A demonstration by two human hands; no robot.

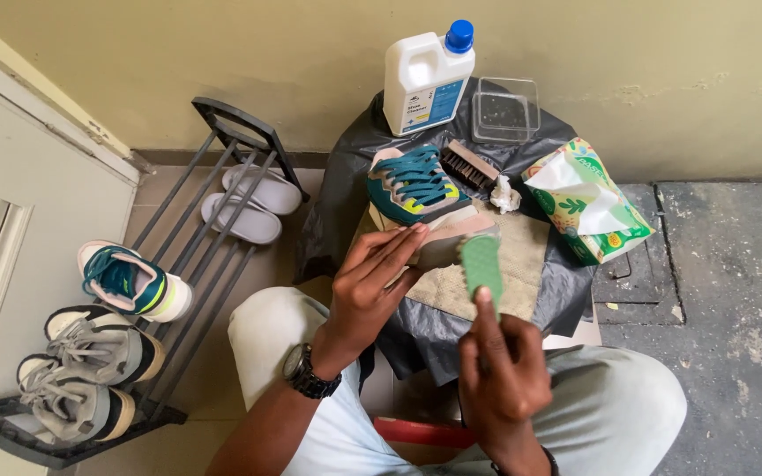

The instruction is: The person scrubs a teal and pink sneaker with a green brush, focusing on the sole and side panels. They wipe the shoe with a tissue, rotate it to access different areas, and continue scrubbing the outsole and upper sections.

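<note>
Shoe rack [189, 291]: dark metal frame lying along the floor on the left, against the pale door; it carries the spare footwear.
Covered stool [566, 291]: round top wrapped in black plastic, set against the wall, with a beige cloth [522, 264] spread on its near half.
Rack shoes: a teal and white sneaker [132, 282], two grey sneakers [90, 375] nearest the camera, and white slippers [253, 204] at the far end.
Cleaner jug [427, 81]: white with a blue cap, upright at the back of the stool.
Wipes pack [588, 203]: green, patterned, opened, at the stool's right edge.
Clear tub [506, 110]: just right of the jug.
Teal shoe [412, 187]: on the stool ahead of the hands, laces up, sitting between them and the jug.
Brush [471, 165]: wooden, just behind the shoe, a crumpled white wad [504, 194] beside it.
Left hand [372, 282]: loosely open, fingertips pinching a pale insole [451, 238] near the shoe; watch [309, 373] on the wrist.
Right hand [504, 375]: closed around the handle of a green scrubber [481, 264], held upright above the cloth.
</note>
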